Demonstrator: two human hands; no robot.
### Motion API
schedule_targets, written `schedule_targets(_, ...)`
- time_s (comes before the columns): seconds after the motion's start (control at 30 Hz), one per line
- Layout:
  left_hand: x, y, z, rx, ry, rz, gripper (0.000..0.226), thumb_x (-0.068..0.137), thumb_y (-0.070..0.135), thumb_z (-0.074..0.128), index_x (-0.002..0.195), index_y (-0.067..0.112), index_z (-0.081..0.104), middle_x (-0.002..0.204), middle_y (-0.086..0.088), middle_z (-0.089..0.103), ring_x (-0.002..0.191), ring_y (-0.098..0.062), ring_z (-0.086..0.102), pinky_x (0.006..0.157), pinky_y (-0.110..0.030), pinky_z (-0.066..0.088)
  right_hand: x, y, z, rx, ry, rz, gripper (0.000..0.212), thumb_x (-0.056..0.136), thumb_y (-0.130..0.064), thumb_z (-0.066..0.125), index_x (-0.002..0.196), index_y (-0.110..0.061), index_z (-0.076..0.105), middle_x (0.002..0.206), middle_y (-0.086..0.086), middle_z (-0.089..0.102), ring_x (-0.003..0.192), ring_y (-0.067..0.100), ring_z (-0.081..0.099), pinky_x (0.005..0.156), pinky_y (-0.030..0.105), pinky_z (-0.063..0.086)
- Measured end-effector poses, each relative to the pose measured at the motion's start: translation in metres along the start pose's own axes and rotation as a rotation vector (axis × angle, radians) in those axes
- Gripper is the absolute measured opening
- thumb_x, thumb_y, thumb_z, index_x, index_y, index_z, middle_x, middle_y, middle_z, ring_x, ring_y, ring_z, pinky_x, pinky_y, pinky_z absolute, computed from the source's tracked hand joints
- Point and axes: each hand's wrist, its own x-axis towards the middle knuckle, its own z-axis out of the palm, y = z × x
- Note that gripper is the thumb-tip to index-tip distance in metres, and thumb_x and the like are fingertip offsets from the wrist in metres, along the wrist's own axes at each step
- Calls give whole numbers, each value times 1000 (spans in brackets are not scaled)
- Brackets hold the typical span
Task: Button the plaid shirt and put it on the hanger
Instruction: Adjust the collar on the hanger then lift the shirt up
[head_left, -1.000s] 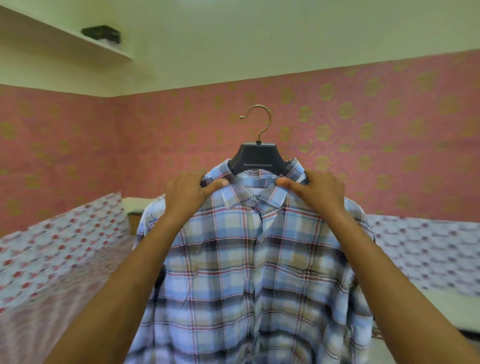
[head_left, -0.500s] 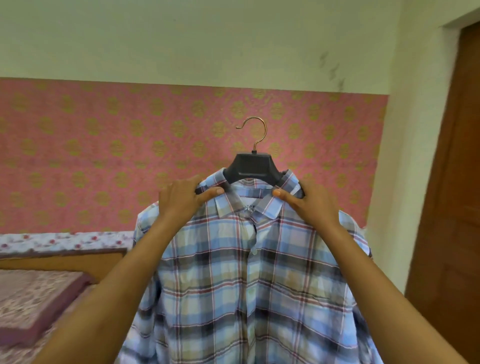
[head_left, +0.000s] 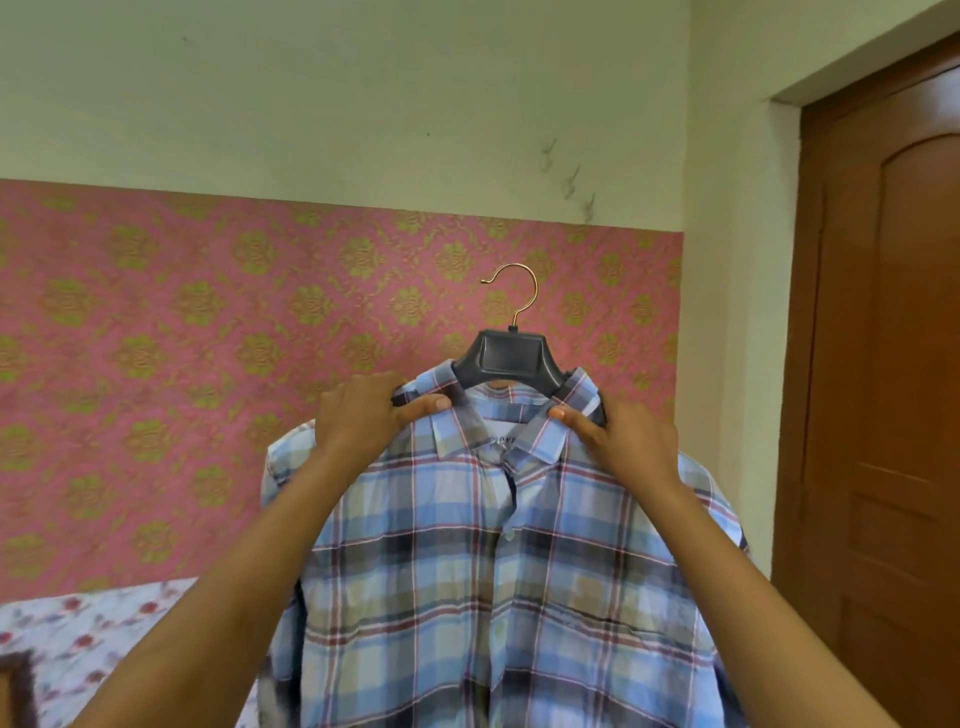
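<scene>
Turning right toward the door (head_left: 893, 364), both hands, left (head_left: 363, 415) and right (head_left: 623, 441), still pinch shirt (head_left: 493, 597) shoulders on the hanger (head_left: 511, 358); hanging seems next.

Pink wallpaper (head_left: 208, 338) patterned with greenish-gold floral medallions is covering the lower part of the back wall, while plain cream paint (head_left: 337, 93) is running above it. A few dark scuff marks (head_left: 569, 176) are showing on the cream near the corner. A cream side wall (head_left: 737, 286) is meeting it at the right, bordering a brown panelled wooden door (head_left: 893, 389). A blurred floral bedsheet (head_left: 104, 629) is lying at the lower left.
</scene>
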Motion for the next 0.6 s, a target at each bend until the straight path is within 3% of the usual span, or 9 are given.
schedule_targets(0.13,84,-4,54,-13,2,50,62,68,77,33,56,16,32,52,-3,35,48,-19,36,47,-28,22,76,27,36,-11,21,33,52,82,-65,46,64,-17,33,54,-2,38,61,24,45,45,30,19)
schedule_targets(0.37,198,3,126,22,29,90,62,73,76,36,58,16,30,52,-3,33,47,-19,34,45,-29,23,179,75,76,-54,118,64,57,81,-67,44,87,-11,52,63,0,52,63,22,50,48,28,22)
schedule_targets(0.5,258,11,170,5,50,114,63,68,79,31,59,16,31,52,-3,33,46,-19,34,45,-29,23,236,109,101,-55,127,61,51,81,-67,44,63,-21,33,51,-3,40,49,14,38,46,29,19)
schedule_targets(0.6,301,20,198,21,81,113,61,74,75,38,59,16,32,53,-3,35,48,-19,35,46,-29,23,283,137,123,-6,146,16,50,79,-68,44,64,-22,35,49,-3,36,46,14,35,47,30,20)
